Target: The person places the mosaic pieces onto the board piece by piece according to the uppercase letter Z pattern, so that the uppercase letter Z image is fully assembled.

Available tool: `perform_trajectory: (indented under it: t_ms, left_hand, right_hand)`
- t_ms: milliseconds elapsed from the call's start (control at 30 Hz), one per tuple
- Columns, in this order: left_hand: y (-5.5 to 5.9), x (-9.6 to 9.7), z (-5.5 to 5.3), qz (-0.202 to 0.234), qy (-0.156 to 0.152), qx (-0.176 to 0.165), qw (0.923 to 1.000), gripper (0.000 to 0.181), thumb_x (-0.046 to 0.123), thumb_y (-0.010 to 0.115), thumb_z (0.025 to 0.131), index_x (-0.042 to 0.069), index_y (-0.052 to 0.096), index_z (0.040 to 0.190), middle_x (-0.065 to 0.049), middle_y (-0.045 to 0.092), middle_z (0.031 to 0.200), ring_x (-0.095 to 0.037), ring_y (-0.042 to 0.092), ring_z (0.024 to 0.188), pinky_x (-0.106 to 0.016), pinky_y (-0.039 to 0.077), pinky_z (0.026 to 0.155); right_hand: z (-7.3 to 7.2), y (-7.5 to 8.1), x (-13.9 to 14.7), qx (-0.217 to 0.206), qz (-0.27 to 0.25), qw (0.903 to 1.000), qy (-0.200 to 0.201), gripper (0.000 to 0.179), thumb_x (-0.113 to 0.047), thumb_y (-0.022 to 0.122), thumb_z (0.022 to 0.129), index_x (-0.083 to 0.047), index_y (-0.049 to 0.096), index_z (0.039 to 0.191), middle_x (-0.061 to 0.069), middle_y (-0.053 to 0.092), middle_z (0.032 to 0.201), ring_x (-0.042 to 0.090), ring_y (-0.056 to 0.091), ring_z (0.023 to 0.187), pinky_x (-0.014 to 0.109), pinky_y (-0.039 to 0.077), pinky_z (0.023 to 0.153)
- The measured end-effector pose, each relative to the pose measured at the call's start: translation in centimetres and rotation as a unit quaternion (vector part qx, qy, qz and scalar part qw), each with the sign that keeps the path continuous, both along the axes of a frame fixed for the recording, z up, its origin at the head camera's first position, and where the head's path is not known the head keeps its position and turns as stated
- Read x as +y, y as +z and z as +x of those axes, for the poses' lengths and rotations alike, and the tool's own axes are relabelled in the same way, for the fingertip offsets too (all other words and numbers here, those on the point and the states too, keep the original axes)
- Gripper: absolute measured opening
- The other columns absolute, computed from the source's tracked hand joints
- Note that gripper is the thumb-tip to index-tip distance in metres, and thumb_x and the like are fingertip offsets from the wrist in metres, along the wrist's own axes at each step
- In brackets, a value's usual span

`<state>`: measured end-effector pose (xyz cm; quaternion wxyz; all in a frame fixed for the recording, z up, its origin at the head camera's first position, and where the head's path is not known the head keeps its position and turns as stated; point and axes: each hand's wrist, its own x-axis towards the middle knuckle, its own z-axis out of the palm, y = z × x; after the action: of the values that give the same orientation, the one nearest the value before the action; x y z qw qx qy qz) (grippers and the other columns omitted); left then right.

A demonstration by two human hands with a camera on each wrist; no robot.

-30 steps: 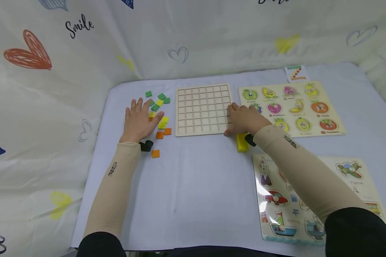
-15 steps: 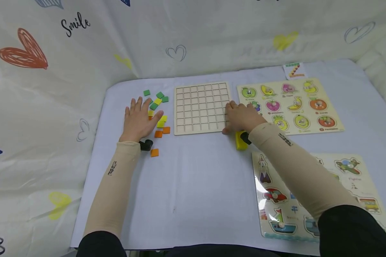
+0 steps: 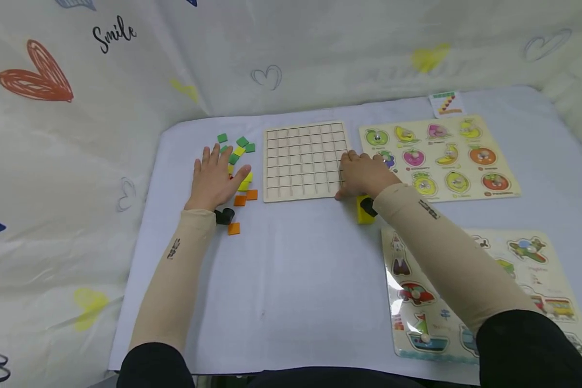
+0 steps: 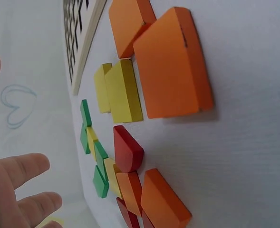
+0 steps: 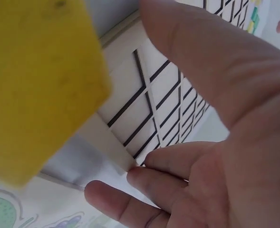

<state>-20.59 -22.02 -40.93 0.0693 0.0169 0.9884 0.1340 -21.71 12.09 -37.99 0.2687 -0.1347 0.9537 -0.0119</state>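
In the head view, my left hand (image 3: 215,180) lies with fingers spread over small square tiles left of the wooden grid board (image 3: 300,161). Green tiles (image 3: 242,141), yellow tiles (image 3: 248,179) and orange tiles (image 3: 240,200) show around it. The left wrist view also reveals a red tile (image 4: 127,151) beneath that hand, its fingers extended. My right hand (image 3: 366,175) rests at the grid board's right edge, fingertips right at the rim and thumb at its lower corner. A yellow block (image 3: 365,214) sits below that hand's wrist and looms close in the right wrist view.
A fruit puzzle board (image 3: 509,188) lies right of the grid, partly behind my right hand. Nearer, a vehicle puzzle board (image 3: 401,337) is partly covered by my right sleeve. A small patterned card (image 3: 447,104) lies at the back right. White patterned cloth hangs behind the table.
Both hands keep nearly the same places; the left has shifted very slightly right over the tiles. The head view has tilted slightly. The grid board stays put.
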Motion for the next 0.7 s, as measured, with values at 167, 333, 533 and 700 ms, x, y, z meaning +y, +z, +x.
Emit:
perform_trajectory:
  t_ms: [167, 333, 533, 700]
  left_hand:
    - [0.2, -0.5, -1.1, -0.004, 0.001, -0.022, 0.9997, 0.089, 0.069, 0.04, 0.102, 0.013, 0.018, 0.167, -0.019, 0.004, 0.176, -0.043, -0.002, 0.163, -0.065, 0.002, 0.13]
    - [0.6, -1.0, -3.2, -0.011, -0.009, -0.04, 0.9991, 0.082, 0.051, 0.053, 0.103, 0.01, 0.021, 0.166, -0.018, 0.015, 0.175, -0.044, 0.015, 0.161, -0.064, 0.019, 0.129]
    - [0.8, -0.7, -6.3, -0.001, -0.014, -0.04, 0.9991, 0.057, 0.027, 0.059, 0.104, 0.008, 0.046, 0.156, -0.015, 0.046, 0.162, -0.038, 0.042, 0.149, -0.056, 0.034, 0.125]
    - [1.1, 0.2, -9.0, -0.001, -0.016, -0.036, 0.9992, 0.045, 0.018, 0.06, 0.103, 0.004, 0.059, 0.145, -0.017, 0.061, 0.147, -0.034, 0.055, 0.134, -0.049, 0.043, 0.12]
  right_hand:
    - [0.1, -0.2, 0.3, 0.001, -0.007, 1.0, 0.004, 0.109, -0.051, 0.072, 0.093, 0.006, 0.011, 0.163, 0.028, 0.011, 0.172, 0.053, 0.017, 0.156, 0.07, 0.013, 0.126]
    - [-0.1, -0.6, 0.8, 0.006, -0.008, 0.9999, 0.008, 0.111, -0.054, 0.071, 0.093, 0.006, 0.01, 0.164, 0.028, 0.009, 0.172, 0.053, 0.017, 0.156, 0.071, 0.013, 0.126]
    - [0.0, -1.2, 0.9, 0.016, -0.013, 0.9997, 0.011, 0.111, -0.054, 0.073, 0.091, 0.005, 0.012, 0.164, 0.028, 0.011, 0.171, 0.053, 0.015, 0.157, 0.07, 0.011, 0.127]
    - [0.3, -1.4, 0.8, 0.029, -0.016, 0.9994, 0.006, 0.111, -0.053, 0.075, 0.09, 0.005, 0.016, 0.163, 0.028, 0.015, 0.171, 0.052, 0.017, 0.157, 0.069, 0.011, 0.127]
